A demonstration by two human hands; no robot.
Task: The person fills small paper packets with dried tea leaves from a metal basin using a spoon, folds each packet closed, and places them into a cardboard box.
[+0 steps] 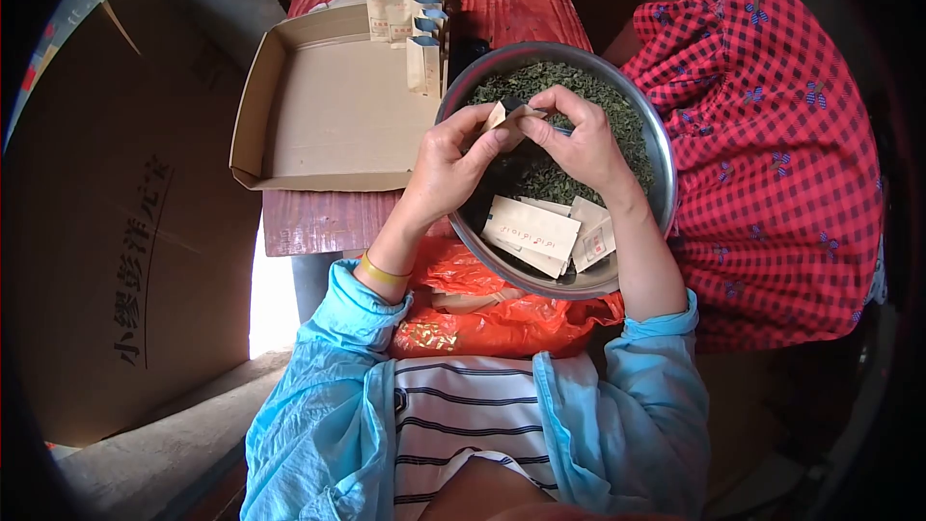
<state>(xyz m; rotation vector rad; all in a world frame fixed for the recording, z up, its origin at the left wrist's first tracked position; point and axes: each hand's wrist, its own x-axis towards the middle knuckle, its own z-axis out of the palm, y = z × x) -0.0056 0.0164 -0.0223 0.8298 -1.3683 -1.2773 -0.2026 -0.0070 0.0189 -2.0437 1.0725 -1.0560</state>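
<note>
My left hand (457, 152) and my right hand (582, 140) meet over a round metal bowl (666, 150). Between them they pinch the edges of a small paper packet (514, 122), its mouth spread apart and dark inside. Dried green leaves (617, 114) cover much of the bowl's inside. Several flat paper packets (532, 232) with red print lie in the bowl's near part, below my hands. Left of the bowl, a shallow cardboard box (357, 116) holds several upright packets (422, 66) along its right side and far corner.
The box and bowl rest on a red wooden table (318, 222). Beneath the bowl's near rim is an orange-red plastic bag (482, 323). A large cardboard carton (116, 232) stands at the left, and red checked cloth (762, 154) lies at the right.
</note>
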